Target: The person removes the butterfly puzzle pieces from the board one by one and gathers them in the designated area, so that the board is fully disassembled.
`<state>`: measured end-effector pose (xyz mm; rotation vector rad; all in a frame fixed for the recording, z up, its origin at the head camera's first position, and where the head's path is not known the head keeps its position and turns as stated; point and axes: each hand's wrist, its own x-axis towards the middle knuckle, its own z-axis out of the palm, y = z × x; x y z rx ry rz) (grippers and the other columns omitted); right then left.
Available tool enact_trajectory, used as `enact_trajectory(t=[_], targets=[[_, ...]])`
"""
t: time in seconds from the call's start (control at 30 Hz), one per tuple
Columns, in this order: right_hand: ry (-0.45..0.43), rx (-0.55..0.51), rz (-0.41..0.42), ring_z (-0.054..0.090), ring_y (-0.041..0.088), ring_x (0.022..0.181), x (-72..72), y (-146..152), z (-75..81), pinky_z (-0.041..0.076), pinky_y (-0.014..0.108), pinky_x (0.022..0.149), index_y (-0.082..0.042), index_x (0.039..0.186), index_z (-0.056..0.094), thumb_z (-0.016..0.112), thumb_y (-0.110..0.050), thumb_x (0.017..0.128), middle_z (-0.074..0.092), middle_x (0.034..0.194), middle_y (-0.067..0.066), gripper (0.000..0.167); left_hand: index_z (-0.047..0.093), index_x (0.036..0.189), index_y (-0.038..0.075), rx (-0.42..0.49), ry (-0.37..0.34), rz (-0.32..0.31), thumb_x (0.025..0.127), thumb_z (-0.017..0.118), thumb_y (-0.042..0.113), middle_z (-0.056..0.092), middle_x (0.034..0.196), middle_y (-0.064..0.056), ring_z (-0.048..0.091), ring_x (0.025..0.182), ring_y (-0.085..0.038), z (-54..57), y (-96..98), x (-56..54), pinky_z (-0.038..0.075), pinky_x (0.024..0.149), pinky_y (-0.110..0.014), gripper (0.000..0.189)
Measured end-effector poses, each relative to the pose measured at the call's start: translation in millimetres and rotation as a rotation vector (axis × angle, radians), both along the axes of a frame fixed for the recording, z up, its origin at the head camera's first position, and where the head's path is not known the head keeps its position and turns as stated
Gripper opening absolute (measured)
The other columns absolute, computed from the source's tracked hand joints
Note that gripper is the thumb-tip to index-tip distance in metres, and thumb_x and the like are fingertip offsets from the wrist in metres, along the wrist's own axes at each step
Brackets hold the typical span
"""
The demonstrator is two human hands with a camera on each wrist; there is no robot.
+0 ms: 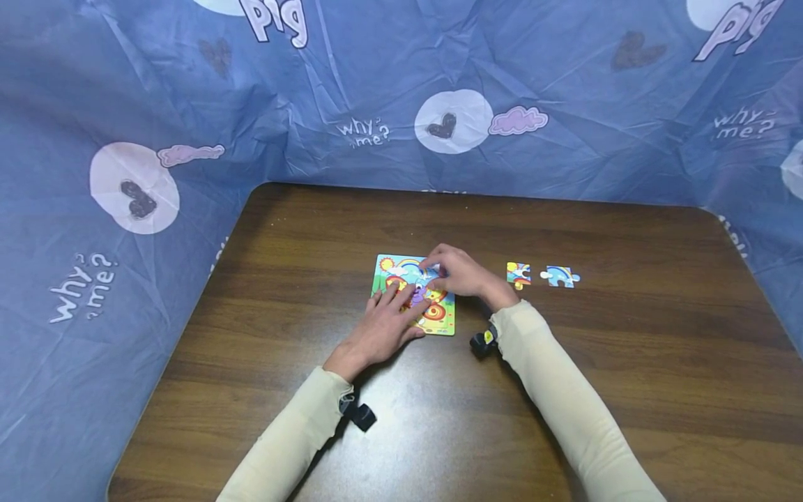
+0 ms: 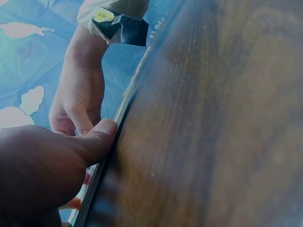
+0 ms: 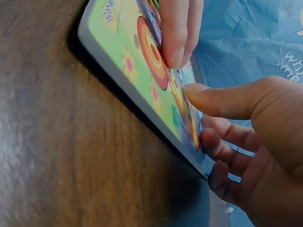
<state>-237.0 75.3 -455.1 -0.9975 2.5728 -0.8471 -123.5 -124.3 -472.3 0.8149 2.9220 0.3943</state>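
Note:
A colourful jigsaw puzzle point(image 1: 444, 324) with a sun, a rainbow and a snail-like spiral lies flat on the table. Across its lower left part rests my left hand point(image 1: 385, 326), fingers spread and fairly straight. My right hand point(image 1: 463, 273) is at the puzzle's upper right, its fingers bent, pinching a puzzle piece that the hand mostly hides. In the right wrist view, the right thumb point(image 3: 201, 94) touches the picture while the other fingers curl by the board's edge. Two loose puzzle pieces, a sun piece point(image 1: 514, 270) and a rainbow piece point(image 1: 558, 276), lie right of that hand.
The brown wooden table point(image 1: 301, 251) extends around the puzzle on all sides. A blue printed cloth point(image 1: 351, 84) hangs behind it and at the left. Both wrists carry small black cameras, such as the right wrist camera point(image 1: 482, 343).

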Motion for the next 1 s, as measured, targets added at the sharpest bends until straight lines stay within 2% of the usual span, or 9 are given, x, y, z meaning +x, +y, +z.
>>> enact_trajectory(t=[0.17, 0.4, 0.67, 1.0], targets=[[0.015, 0.011, 0.024, 0.061, 0.022, 0.091, -0.5, 0.3, -2.8, 0.05, 0.037, 0.084, -0.005, 0.123, 0.071, 0.076, -0.01, 0.086, 0.059, 0.121, 0.017, 0.037, 0.044, 0.152, 0.026, -0.009, -0.012, -0.004, 0.101, 0.05, 0.048, 0.035, 0.161, -0.014, 0.028, 0.15, -0.046, -0.7, -0.7, -0.4, 0.031, 0.115, -0.067, 0.055], [0.002, -0.006, 0.033, 0.06, 0.022, 0.092, -1.3, 1.6, -5.1, 0.05, 0.037, 0.085, -0.007, 0.109, 0.077, 0.076, -0.011, 0.087, 0.058, 0.117, 0.015, 0.022, 0.042, 0.153, 0.027, -0.023, -0.037, 0.0, 0.102, 0.049, 0.048, 0.032, 0.163, -0.012, 0.025, 0.152, -0.044, -0.6, -1.4, -1.0, 0.03, 0.115, -0.067, 0.055], [0.001, -0.015, 0.054, 0.057, 0.021, 0.09, -2.1, 2.6, -3.9, 0.048, 0.034, 0.083, -0.009, 0.103, 0.077, 0.077, -0.013, 0.086, 0.056, 0.116, 0.015, 0.018, 0.042, 0.153, 0.027, -0.035, -0.046, 0.005, 0.102, 0.048, 0.048, 0.031, 0.164, -0.012, 0.025, 0.152, -0.043, -1.7, -0.8, -1.5, 0.032, 0.114, -0.064, 0.056], [0.035, 0.046, 0.064, 0.055, 0.026, 0.103, -3.1, 1.9, -4.3, 0.049, 0.041, 0.088, -0.016, 0.099, 0.072, 0.079, -0.024, 0.085, 0.051, 0.12, 0.012, 0.017, 0.042, 0.153, 0.026, 0.01, -0.045, 0.003, 0.102, 0.05, 0.046, 0.032, 0.163, -0.015, 0.025, 0.152, -0.046, -0.2, -1.7, 0.1, 0.032, 0.114, -0.067, 0.056]])
